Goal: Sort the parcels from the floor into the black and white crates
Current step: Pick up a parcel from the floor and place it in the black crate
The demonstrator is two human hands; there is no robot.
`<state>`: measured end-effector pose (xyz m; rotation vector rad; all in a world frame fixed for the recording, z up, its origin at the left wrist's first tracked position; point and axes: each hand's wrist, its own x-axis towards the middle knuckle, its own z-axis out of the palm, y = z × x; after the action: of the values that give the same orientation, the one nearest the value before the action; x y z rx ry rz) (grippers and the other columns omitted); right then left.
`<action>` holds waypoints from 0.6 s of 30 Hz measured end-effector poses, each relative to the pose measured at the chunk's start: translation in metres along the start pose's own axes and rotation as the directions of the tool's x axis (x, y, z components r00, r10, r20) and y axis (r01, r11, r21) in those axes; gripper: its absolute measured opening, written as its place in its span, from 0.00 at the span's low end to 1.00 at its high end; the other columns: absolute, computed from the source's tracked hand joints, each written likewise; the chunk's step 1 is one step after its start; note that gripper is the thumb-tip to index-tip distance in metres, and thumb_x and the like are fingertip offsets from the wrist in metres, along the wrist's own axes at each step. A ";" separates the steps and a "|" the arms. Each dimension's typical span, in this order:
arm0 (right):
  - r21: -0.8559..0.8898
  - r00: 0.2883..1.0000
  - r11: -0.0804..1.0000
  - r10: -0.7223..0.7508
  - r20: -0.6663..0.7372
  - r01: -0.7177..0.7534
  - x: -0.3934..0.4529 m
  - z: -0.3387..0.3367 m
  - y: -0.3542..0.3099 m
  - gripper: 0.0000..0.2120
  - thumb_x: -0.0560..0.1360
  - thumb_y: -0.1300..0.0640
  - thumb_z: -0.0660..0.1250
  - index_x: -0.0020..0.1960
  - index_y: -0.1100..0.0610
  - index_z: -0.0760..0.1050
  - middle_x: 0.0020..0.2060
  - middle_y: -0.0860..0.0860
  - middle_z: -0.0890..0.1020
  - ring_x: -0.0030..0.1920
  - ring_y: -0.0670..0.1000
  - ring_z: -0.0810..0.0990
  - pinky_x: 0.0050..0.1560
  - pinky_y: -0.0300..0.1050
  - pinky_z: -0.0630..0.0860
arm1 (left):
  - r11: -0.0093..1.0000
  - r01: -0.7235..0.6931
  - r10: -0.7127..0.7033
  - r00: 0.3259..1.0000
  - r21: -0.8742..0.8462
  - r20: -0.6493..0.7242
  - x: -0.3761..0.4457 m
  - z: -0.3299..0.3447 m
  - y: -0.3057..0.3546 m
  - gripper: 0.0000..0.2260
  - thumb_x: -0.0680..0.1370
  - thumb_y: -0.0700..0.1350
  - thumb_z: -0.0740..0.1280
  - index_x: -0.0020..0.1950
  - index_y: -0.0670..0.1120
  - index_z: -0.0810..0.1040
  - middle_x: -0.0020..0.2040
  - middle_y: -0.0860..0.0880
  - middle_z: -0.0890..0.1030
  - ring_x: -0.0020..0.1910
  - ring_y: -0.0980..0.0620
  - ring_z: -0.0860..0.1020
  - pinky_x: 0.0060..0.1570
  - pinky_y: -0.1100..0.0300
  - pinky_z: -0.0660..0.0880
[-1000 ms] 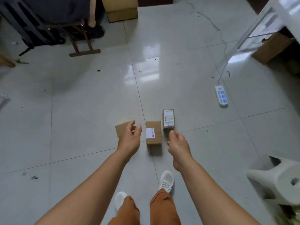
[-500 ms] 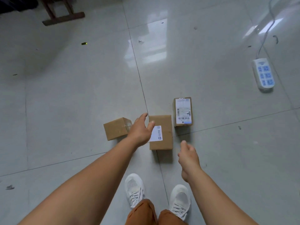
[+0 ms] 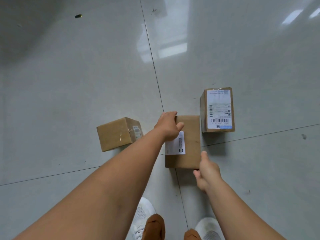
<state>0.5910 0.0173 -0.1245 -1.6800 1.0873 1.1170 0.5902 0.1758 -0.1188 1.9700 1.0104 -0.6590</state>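
At the bottom of the frame two white shoes (image 3: 143, 220) and brown trouser knees (image 3: 155, 226) are being seen, standing on the grey tiled floor (image 3: 69, 84). Just above them, right of centre, the right hand (image 3: 207, 172) is being brought to the near right corner of the middle parcel (image 3: 188, 144); the thumb is lying along the parcel's right edge and the other fingers are curling below the corner, but it cannot be told if the box is really being gripped there. A little higher, in the centre, the left hand (image 3: 168, 126) is being closed over the far left corner of the same parcel, with the fingers bent over the far edge and the thumb lying on the top face beside the white label (image 3: 178, 144).

The parcel is lying flat on the floor, so the step is judged to be the lifting of it. To do it well, both opposite corners should be held firmly before the lift, and the box should be raised level so that the neighbour is not being pushed.

To the left of centre a second brown parcel (image 3: 119, 134) is lying apart from the middle one. To the right and a little higher, a third parcel with a large barcode label (image 3: 219, 110) is standing just beside the middle one. No crates are being shown.

Further up, the glossy tiles are reflecting window light, dark grout lines are crossing the floor, and a small dark scrap (image 3: 78, 16) is lying at the upper left
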 end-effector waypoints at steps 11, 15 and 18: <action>0.033 0.991 0.991 -0.131 0.007 0.131 -0.085 -0.029 -0.029 0.11 0.80 0.49 0.58 0.49 0.56 0.72 0.40 0.50 0.74 0.37 0.48 0.71 0.32 0.40 0.66 | 0.969 0.184 -0.203 0.973 -0.164 -0.110 -0.095 -0.053 0.008 0.20 0.79 0.58 0.58 0.68 0.52 0.69 0.67 0.43 0.64 0.69 0.41 0.62 0.69 0.50 0.59; 0.000 0.978 0.978 -0.208 0.020 0.209 -0.157 -0.051 -0.048 0.12 0.81 0.48 0.57 0.55 0.55 0.72 0.41 0.52 0.77 0.36 0.49 0.74 0.26 0.37 0.67 | 0.906 0.155 -0.225 0.965 -0.394 -0.137 -0.162 -0.094 0.041 0.22 0.78 0.63 0.56 0.64 0.50 0.71 0.65 0.44 0.67 0.59 0.45 0.71 0.61 0.51 0.69; -0.026 0.962 0.962 -0.270 0.035 0.271 -0.218 -0.068 -0.066 0.13 0.81 0.47 0.56 0.57 0.54 0.72 0.44 0.54 0.79 0.39 0.50 0.77 0.26 0.38 0.69 | 0.878 0.139 -0.226 0.964 -0.457 -0.142 -0.211 -0.127 0.069 0.22 0.78 0.65 0.53 0.67 0.56 0.70 0.65 0.45 0.67 0.59 0.45 0.71 0.56 0.55 0.67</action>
<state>0.6192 0.0190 0.1111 -1.7673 0.7949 0.9840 0.5439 0.1706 0.1327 1.5633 1.3467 -0.2990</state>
